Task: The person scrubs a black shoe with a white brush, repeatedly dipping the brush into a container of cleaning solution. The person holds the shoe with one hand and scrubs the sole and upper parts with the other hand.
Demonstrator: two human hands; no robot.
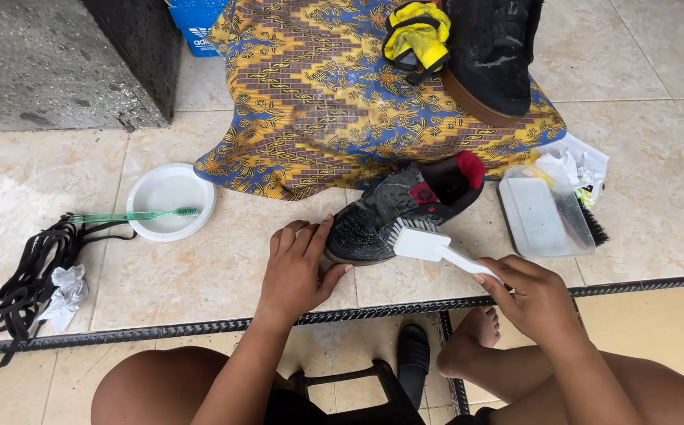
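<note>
I see the black shoe with red lining lying on the tiled floor at the centre of the frame, its toe pointing toward the lower left. My left hand rests flat beside the toe, fingers together and stretched out, the thumb touching the sole edge. My right hand, at the lower right, is curled around the handle of a white brush; the bristles sit against the shoe's side, which looks wet and soapy.

In the left middle of the frame a white bowl stands on the tiles with a green toothbrush laid across its rim. Further left lies a heap of black laces next to a crumpled scrap of paper. To the right of the shoe sits a clear plastic tub, with a dark brush just beside it. At the top, a patterned yellow and blue cloth carries a second black shoe and a yellow rag.
</note>
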